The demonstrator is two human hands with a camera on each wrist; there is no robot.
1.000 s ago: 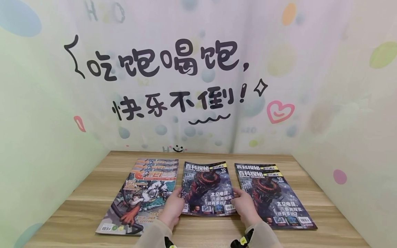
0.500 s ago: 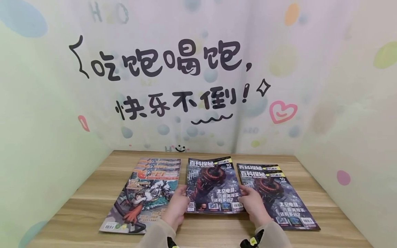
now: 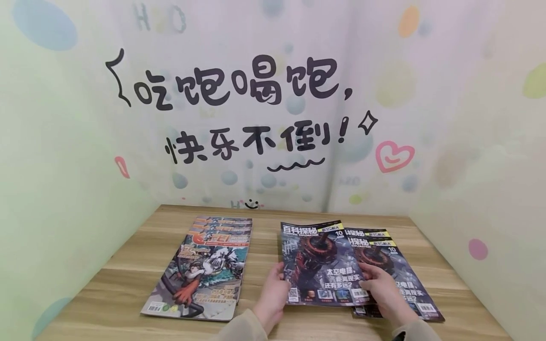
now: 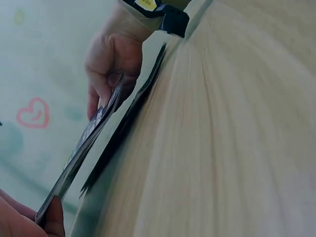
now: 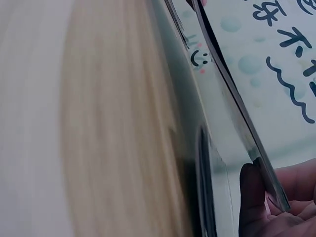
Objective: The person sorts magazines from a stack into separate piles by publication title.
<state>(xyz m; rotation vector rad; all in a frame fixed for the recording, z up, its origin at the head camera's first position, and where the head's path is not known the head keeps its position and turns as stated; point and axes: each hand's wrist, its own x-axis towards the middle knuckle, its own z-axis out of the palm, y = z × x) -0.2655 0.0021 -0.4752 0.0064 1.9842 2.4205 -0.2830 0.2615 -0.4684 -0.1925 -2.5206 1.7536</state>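
Note:
Both hands hold one dark magazine (image 3: 320, 265) with a red ring-shaped machine on its cover. My left hand (image 3: 273, 296) pinches its left edge, and my right hand (image 3: 381, 286) grips the right edge, thumb on top. In the left wrist view the held magazine (image 4: 81, 148) is raised off the table, tilted, above the pile. The right wrist view shows the magazine's edge (image 5: 242, 108) between the fingers and thumb of the right hand (image 5: 276, 202). Matching magazines (image 3: 409, 284) lie fanned on the right, partly covered by the held one in the head view.
On the left of the wooden table (image 3: 128, 265) lies a fanned pile of comic-style magazines (image 3: 204, 270), with a figure in red on the top cover. A printed curtain (image 3: 256, 94) with black writing hangs behind the table, and pale side walls (image 3: 77, 189) flank it.
The held magazine has moved right with both hands, from the middle gap to over the left part of the right pile. The head view has shifted slightly.

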